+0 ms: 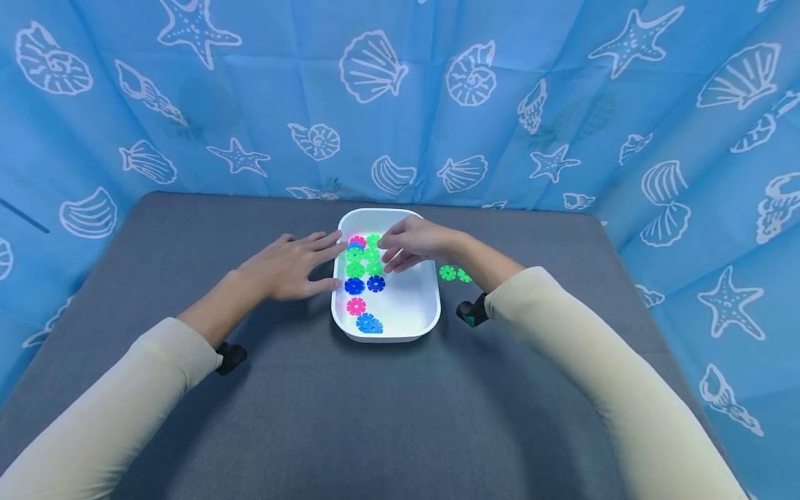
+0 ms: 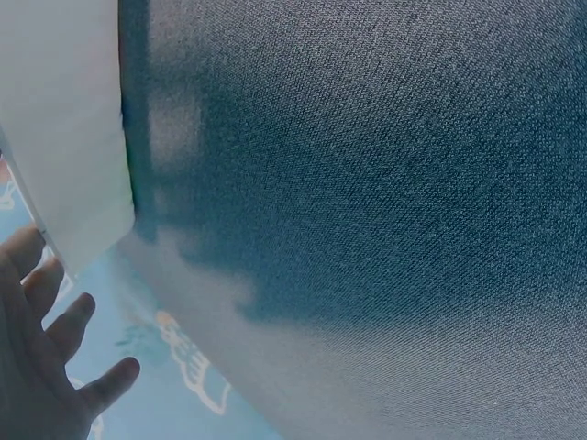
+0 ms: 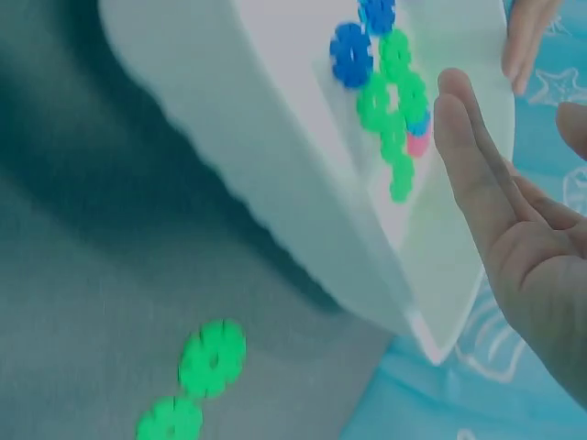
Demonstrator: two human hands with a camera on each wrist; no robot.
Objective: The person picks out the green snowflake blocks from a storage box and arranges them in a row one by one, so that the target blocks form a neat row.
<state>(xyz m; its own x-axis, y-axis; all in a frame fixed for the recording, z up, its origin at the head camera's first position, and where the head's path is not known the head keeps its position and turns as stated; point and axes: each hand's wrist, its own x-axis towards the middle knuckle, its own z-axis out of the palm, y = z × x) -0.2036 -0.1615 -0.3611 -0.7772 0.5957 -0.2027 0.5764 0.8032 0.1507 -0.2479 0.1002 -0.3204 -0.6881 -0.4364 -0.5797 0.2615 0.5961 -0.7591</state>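
Observation:
A white rectangular tray [image 1: 406,309] holds notched plastic discs along its left side. Several green discs [image 1: 373,268] lie grouped there, with dark blue discs [image 1: 354,286], a pink disc [image 1: 356,306] and light blue discs [image 1: 369,323] nearer the front. My left hand [image 1: 294,264] is spread, fingertips right at the tray's left rim; the left wrist view shows its fingers [image 2: 69,325] apart beside the tray wall. Over the tray's right half hovers my right hand [image 1: 415,243], palm turned left. Its fingers [image 3: 472,174] are extended near the green discs, the thumb apart, nothing visible between them.
Two loose green discs [image 1: 447,273] lie on the grey cloth-covered table [image 1: 400,410], just right of the tray and under the right forearm. A blue curtain [image 1: 425,125] with shell patterns hangs behind the table's far edge.

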